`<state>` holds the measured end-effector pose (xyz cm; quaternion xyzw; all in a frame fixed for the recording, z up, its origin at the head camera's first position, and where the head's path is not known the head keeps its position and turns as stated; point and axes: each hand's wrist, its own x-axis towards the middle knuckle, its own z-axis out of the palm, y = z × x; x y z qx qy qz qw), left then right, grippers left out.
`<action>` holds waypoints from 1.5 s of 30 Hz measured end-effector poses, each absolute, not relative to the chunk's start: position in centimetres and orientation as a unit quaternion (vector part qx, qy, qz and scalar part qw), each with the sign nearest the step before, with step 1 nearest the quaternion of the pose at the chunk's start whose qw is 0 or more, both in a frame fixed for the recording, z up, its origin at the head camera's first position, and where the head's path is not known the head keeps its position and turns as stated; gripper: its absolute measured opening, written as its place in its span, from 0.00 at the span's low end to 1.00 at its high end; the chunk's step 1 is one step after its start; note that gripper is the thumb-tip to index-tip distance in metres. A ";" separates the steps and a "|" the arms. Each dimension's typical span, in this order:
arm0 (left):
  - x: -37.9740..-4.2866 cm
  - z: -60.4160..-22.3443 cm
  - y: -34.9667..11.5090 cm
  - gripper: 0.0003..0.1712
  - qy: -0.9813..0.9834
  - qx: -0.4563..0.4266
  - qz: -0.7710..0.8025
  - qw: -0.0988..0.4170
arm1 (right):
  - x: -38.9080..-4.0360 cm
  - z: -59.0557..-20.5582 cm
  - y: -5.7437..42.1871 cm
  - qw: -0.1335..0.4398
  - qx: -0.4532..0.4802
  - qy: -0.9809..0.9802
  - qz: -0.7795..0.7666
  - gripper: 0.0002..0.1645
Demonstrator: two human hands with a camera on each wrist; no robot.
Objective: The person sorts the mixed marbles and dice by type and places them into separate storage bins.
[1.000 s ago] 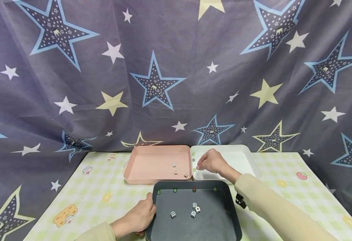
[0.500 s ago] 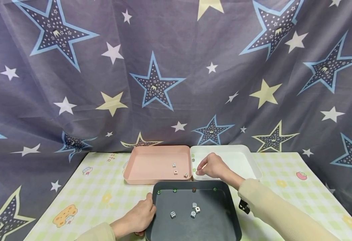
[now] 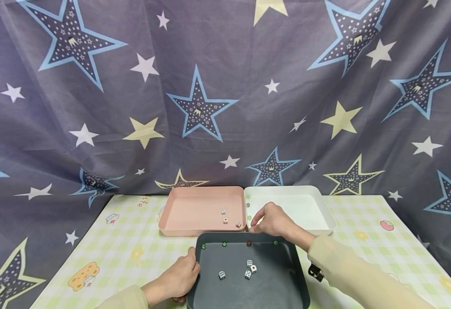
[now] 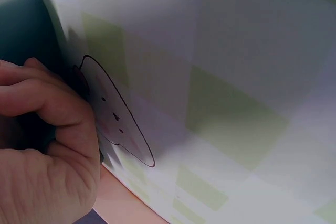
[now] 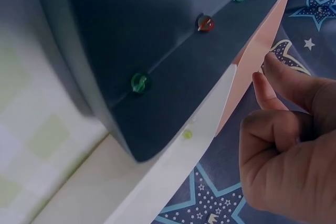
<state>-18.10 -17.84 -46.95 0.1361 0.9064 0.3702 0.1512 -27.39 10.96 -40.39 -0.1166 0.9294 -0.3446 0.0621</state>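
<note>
My left hand (image 3: 179, 274) grips the left rim of the dark grey tray (image 3: 267, 296), its curled fingers showing at the tray's side in the left wrist view. Green marbles and a red marble (image 3: 249, 243) line the tray's back wall. Several white dice (image 3: 247, 274) lie in its middle. My right hand (image 3: 273, 219) hovers over the front left of the white tray (image 3: 322, 210), thumb and forefinger extended close together. In the right wrist view nothing shows between those fingertips (image 5: 273, 61). Small pale green marbles (image 3: 249, 218) sit along the white tray's left wall.
Left of the white tray, touching it, stands a pink tray (image 3: 194, 214) with three dice (image 3: 225, 220) near its right side. A checked cloth (image 3: 128, 244) covers the table. Behind hangs a star-patterned curtain (image 3: 225, 116).
My right hand has drawn back toward me, from beside the pale marbles to the white tray's front rim. My left hand and the dark tray have stayed put.
</note>
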 end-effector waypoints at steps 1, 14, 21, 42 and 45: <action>-18.1 -46.9 -17.8 0.05 0.906 0.136 0.370 0.151 | -27.3 -40.5 10.9 0.063 -0.118 0.929 -0.345 0.08; -18.2 -46.9 -17.8 0.05 0.907 0.132 0.367 0.157 | -25.8 -40.9 9.7 0.081 -0.163 0.920 -0.348 0.09; -18.2 -47.0 -17.8 0.06 0.906 0.133 0.369 0.159 | -25.3 -41.2 9.1 0.101 -0.183 0.910 -0.358 0.09; -18.2 -47.0 -17.8 0.05 0.907 0.127 0.368 0.162 | -23.6 -41.8 7.4 0.141 -0.237 0.891 -0.361 0.10; -18.1 -47.0 -17.8 0.05 0.907 0.130 0.368 0.158 | -23.5 -41.9 7.2 0.147 -0.234 0.891 -0.360 0.10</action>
